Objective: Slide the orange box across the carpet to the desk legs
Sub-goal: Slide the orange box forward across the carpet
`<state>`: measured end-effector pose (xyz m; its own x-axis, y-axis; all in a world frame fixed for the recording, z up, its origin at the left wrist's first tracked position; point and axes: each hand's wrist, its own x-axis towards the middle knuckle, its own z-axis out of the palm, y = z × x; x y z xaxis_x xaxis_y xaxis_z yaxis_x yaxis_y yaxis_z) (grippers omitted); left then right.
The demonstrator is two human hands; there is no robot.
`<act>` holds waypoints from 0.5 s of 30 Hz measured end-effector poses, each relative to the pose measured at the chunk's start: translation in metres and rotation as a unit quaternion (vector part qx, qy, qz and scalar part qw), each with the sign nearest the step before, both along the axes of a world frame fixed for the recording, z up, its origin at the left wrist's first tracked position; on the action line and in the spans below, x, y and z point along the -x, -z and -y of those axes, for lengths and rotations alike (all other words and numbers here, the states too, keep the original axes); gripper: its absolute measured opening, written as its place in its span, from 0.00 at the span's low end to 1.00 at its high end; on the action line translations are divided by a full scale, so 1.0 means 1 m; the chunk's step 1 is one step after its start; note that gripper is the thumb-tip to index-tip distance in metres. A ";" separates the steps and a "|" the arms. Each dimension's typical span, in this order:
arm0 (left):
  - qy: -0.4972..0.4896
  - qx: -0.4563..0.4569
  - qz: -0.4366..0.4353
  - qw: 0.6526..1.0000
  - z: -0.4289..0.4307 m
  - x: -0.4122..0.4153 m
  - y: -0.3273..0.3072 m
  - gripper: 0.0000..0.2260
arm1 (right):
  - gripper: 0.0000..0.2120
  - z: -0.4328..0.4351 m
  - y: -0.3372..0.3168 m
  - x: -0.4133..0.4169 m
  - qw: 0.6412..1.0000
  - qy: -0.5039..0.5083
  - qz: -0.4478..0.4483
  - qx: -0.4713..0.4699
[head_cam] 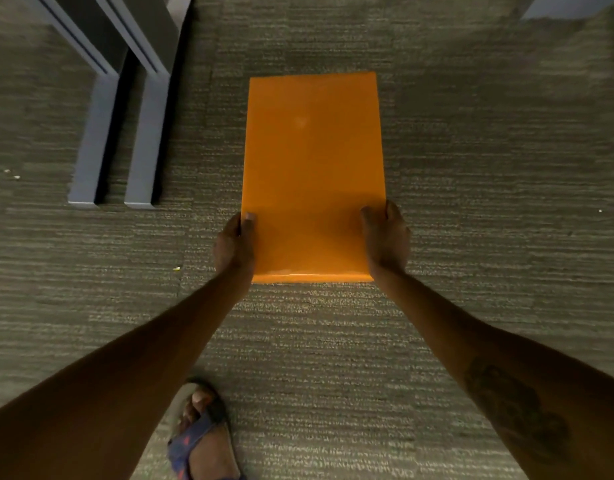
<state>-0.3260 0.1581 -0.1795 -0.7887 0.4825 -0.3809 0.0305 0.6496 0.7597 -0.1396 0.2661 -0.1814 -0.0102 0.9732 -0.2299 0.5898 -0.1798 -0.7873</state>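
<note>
A flat orange box (312, 161) lies lengthwise in the middle of the view over the grey carpet (471, 202). My left hand (234, 247) grips its near left edge, thumb on top. On the near right edge my right hand (385, 240) holds it the same way. Two grey desk legs (118, 147) rest on the carpet to the left of the box, with a strip of carpet between them and it. I cannot tell whether the box touches the floor or is lifted a little.
A foot in a blue sandal (201, 438) stands on the carpet below my left arm. Small bits of litter (11, 174) lie at the far left. A pale grey panel (568, 5) shows at the top right corner.
</note>
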 end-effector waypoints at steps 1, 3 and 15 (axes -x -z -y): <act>0.010 0.003 -0.008 1.000 0.000 0.000 -0.001 0.19 | 0.15 0.000 0.000 0.000 1.000 -0.001 -0.001 0.004; 0.033 0.013 -0.015 0.999 0.001 0.001 -0.002 0.20 | 0.15 0.001 -0.002 0.000 1.000 -0.010 0.014 0.004; 0.048 0.064 -0.114 0.990 0.011 -0.033 -0.032 0.28 | 0.34 0.027 -0.034 -0.017 0.990 -0.093 0.108 -0.003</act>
<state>-0.2935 0.1475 -0.1474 -0.8146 0.5182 -0.2606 0.2580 0.7261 0.6374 -0.1223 0.2392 -0.1478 -0.1401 0.9606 -0.2400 0.7670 -0.0480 -0.6398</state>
